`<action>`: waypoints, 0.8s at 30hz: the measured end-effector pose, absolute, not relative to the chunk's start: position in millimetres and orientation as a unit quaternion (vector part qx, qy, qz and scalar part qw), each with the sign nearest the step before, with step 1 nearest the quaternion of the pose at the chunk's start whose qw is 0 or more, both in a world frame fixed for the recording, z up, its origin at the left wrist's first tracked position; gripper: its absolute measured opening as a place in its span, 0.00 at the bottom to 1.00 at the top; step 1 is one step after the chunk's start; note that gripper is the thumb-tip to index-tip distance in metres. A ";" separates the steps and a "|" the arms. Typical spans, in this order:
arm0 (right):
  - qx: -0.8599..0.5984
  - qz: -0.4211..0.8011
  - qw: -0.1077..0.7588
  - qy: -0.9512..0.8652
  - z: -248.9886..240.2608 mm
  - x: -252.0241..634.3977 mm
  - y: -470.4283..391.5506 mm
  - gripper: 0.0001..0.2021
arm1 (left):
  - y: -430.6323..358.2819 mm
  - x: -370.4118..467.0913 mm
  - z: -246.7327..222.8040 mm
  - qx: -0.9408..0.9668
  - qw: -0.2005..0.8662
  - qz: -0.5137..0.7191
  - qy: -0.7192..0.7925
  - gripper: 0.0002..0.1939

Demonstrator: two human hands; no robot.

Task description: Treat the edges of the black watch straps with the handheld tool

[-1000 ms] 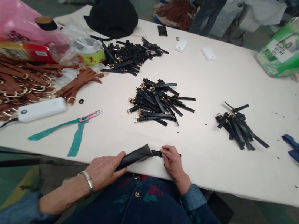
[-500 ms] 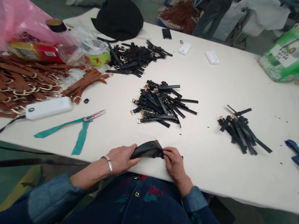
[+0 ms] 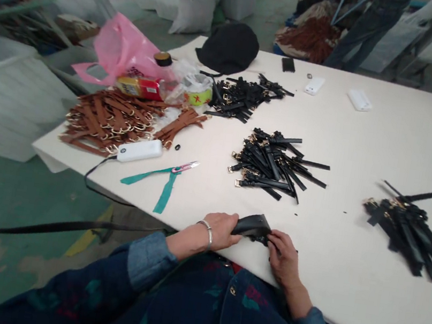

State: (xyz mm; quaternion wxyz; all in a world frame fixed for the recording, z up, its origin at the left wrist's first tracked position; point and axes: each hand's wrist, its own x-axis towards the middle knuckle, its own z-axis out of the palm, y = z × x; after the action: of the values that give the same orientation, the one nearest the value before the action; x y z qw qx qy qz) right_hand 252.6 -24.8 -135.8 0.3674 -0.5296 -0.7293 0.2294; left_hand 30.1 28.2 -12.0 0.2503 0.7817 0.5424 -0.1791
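Observation:
At the table's front edge, my left hand is closed round one end of a wide black strap, which bends up in an arch. My right hand pinches the strap's other end, where a small dark piece lies underneath, too hidden to make out. Beyond my hands lies a pile of black buckled straps. Another black pile is to the right, and a third lies farther back. Pink thread snips with teal cloth strips rest to the left.
Brown straps, a white power bank with a cable and a pink bag are at the left. A black cap and two white devices sit at the back. A person's legs show behind the table.
The view has swung to the left, so the table's contents appear farther right. Both hands keep their hold on the black strap, which stays arched between them.

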 end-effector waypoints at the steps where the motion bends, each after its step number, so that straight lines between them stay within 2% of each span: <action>1: -0.530 0.227 0.367 -0.731 -135.7 252.7 -24.9 0.10 | 27.3 29.4 -12.0 0.781 0.253 -0.175 0.544 0.22; 9: -0.527 0.228 0.355 -0.738 -132.3 253.2 -25.7 0.12 | 10.6 -0.1 -2.1 0.779 0.257 -0.181 0.542 0.28; 24: -0.533 0.236 0.367 -0.725 -129.9 250.3 -24.3 0.11 | 18.0 22.1 -18.3 0.764 0.263 -0.149 0.569 0.24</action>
State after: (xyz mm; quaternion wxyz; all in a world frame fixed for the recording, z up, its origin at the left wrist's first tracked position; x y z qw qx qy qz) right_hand 250.3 -24.3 -129.9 0.3665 -0.5326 -0.7253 0.2363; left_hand 22.1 18.0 -18.3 0.2632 0.7645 0.5693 -0.1490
